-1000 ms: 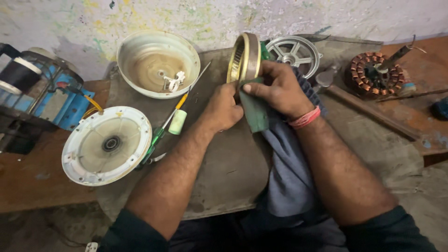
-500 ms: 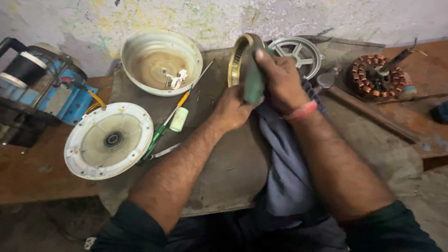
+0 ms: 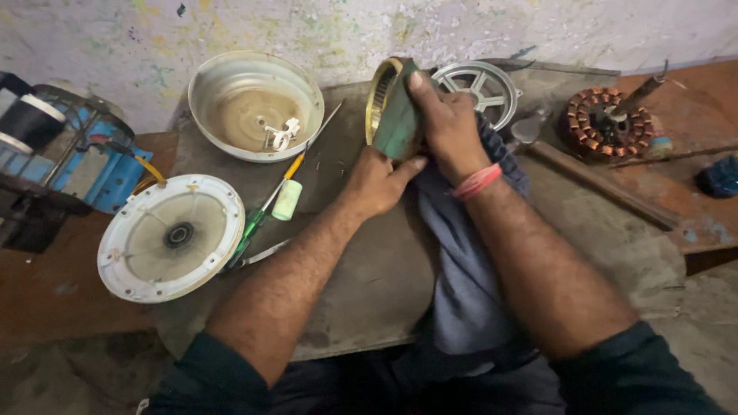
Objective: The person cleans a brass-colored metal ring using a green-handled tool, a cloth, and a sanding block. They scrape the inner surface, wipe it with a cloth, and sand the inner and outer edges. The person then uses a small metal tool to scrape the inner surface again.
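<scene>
Head view. We see a gold-rimmed round metal ring with slotted inner laminations (image 3: 382, 96) stood on edge at the far side of a grey stone slab (image 3: 361, 269), clasped between both hands. The right hand (image 3: 446, 123) comes over the top, fingers closed down on a dull green cloth pad (image 3: 400, 123) pressed against the ring's outer face; a pink band circles that wrist. The left hand (image 3: 377, 180) grips from below, thumb touching the lower edge of the green pad, so the ring sits above and between the two clenched hands. A blue-grey rag (image 3: 461, 284) drapes beneath the right forearm. Left of the hands lie a shallow cream metal bowl-shaped cover (image 3: 231, 92), a white round end plate with central bearing (image 3: 169, 238) and a green-handled screwdriver (image 3: 257, 219). Behind the right hand rests a spoked silver housing (image 3: 480, 84); further right, a copper-wound stator (image 3: 603, 123).
</scene>
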